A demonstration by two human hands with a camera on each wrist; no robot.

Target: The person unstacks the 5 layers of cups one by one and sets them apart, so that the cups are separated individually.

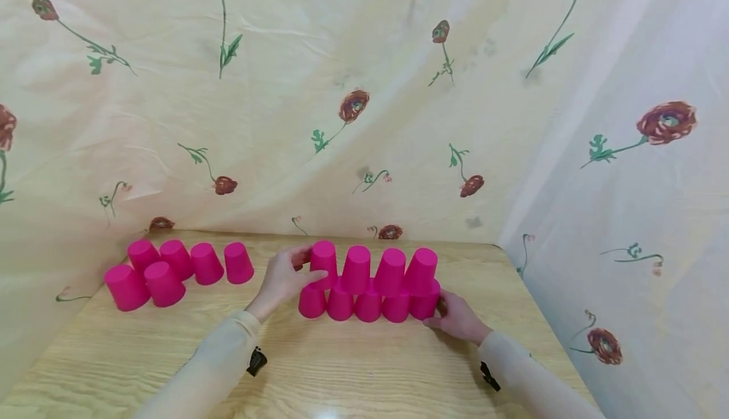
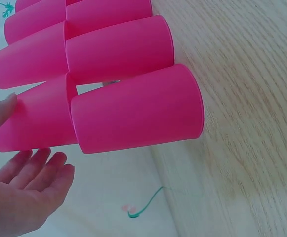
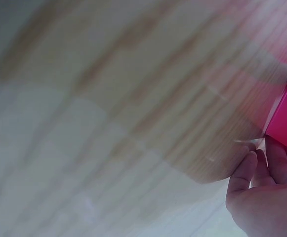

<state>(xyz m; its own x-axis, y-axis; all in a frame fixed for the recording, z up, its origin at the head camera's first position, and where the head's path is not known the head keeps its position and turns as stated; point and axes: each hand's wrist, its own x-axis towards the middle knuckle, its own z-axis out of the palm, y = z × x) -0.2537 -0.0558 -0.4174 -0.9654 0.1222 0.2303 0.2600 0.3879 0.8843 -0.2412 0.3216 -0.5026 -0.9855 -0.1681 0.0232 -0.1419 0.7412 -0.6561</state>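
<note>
Pink cups stand upside down in two tiers on the wooden table. My left hand (image 1: 285,280) holds the leftmost upper cup (image 1: 323,257), thumb on its near side and fingers at its far side. That same upper cup (image 2: 39,118) rests on the bottom row's end cup (image 2: 138,111) in the left wrist view. My right hand (image 1: 458,318) grips the rightmost bottom cup (image 1: 423,304) low on its side, with the thumb near its rim. In the right wrist view only part of this cup (image 3: 286,123) shows beside the right hand (image 3: 266,197).
Several more upside-down pink cups (image 1: 164,285) stand apart on the left of the table (image 1: 342,368). A flower-printed cloth (image 1: 273,109) hangs behind the table and along its sides. Each wrist carries a black device (image 1: 257,362).
</note>
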